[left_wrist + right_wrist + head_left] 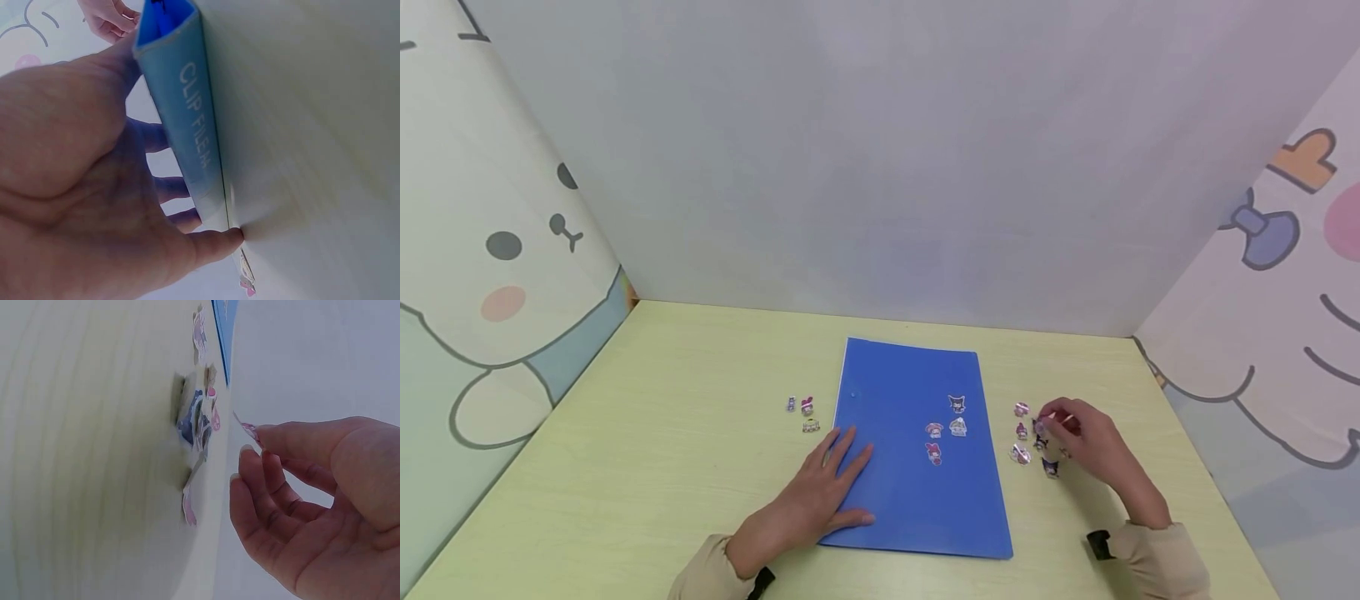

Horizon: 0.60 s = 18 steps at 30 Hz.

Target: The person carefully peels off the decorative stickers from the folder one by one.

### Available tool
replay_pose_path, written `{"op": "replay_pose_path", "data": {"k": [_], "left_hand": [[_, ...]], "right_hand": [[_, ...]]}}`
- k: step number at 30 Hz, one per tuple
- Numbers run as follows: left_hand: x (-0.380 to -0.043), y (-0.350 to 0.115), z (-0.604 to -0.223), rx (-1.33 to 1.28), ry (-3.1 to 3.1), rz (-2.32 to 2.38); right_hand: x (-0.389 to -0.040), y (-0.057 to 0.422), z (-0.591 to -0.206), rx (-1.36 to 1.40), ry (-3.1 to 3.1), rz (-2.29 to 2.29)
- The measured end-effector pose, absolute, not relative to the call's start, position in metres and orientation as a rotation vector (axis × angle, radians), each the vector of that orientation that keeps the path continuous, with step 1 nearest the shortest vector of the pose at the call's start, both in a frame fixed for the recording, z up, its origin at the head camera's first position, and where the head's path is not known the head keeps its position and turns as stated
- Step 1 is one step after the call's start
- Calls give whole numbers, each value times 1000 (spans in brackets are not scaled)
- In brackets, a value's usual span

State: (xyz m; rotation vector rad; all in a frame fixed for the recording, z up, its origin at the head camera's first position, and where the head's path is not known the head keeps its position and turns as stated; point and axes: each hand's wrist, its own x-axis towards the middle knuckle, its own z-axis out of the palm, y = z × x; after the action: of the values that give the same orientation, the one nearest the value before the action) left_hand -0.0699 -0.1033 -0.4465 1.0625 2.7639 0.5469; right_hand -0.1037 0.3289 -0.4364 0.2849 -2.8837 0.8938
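A blue clip file [917, 500] lies on the table, its lettered spine [187, 119] facing the left wrist camera. My left hand [808, 496] rests on its left side with the fingers spread; in the left wrist view one finger reaches past the spine to the table. Several small cartoon stickers, among them a dark-eared one [957, 404] and a pink one [933, 453], lie on the right half of the cover. Right of the file, my right hand [1093, 446] pinches a small pinkish-purple sticker [250, 430] between thumb and fingertips, above a group of loose stickers [199, 419].
Three stickers, one of them pink [807, 406], lie left of the file. Beside the right hand are several more, including a round one [1020, 454] and a dark one [1050, 468]. A pale wall [880, 167] and cartoon-printed side panels enclose the table [647, 433].
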Motion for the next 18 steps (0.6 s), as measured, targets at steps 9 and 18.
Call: {"op": "replay_pose_path", "data": {"k": [9,18], "left_hand": [[-70,-104,-445,1085,2772,548],[-70,-104,-445,1071,2758,575]], "right_hand": [[-106,340,-436,168,-2910,937],[-104,351,-437,69,-2955,892]]}}
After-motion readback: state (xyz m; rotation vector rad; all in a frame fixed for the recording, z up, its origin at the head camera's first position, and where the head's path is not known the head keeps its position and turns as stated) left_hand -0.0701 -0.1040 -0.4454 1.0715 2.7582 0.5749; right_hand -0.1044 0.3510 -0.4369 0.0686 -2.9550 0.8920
